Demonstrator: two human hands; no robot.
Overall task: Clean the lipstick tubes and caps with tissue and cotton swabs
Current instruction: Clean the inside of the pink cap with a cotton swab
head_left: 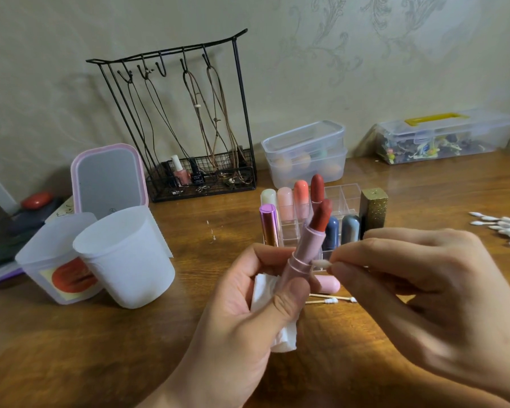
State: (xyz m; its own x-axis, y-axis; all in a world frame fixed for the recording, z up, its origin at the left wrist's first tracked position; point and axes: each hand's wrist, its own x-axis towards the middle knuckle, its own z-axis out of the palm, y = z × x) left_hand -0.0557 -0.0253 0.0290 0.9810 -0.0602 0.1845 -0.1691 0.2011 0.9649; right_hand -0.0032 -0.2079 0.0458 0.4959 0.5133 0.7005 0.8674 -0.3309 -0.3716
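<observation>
- The pink lipstick tube [302,260] stands nearly upright in my left hand [248,304], above the table edge nearest me, its red bullet [321,217] wound out and bare.
- I judge the tube light, stiff and smooth, so likely slippery; the bullet looks soft and easy to smear or snap, so I would hold low on the base and stay off the red.
- My left fingers and thumb curl round that base, with a folded tissue [273,313] tucked in the same palm.
- My right hand [424,290] pinches a cotton swab [321,263] between its fingertips, the white tip just at the tube's collar ring; I cannot tell whether it touches.
- The swab seems feather-light and bendy, so only gentle pressure suits it.
- A loose pink cap [327,284] lies on the table behind the tube, beside used swabs [330,300].
- A clear organiser [340,201] holds more lipsticks beyond; fresh swabs [504,226] pile at the right.
- The wooden table [115,348] looks glossy and hard; a dropped tube would probably roll.
- Two white cups [124,257], a pink-framed mirror [109,178], a wire rack [186,119] and lidded boxes [304,154] stand against the patterned wall.
</observation>
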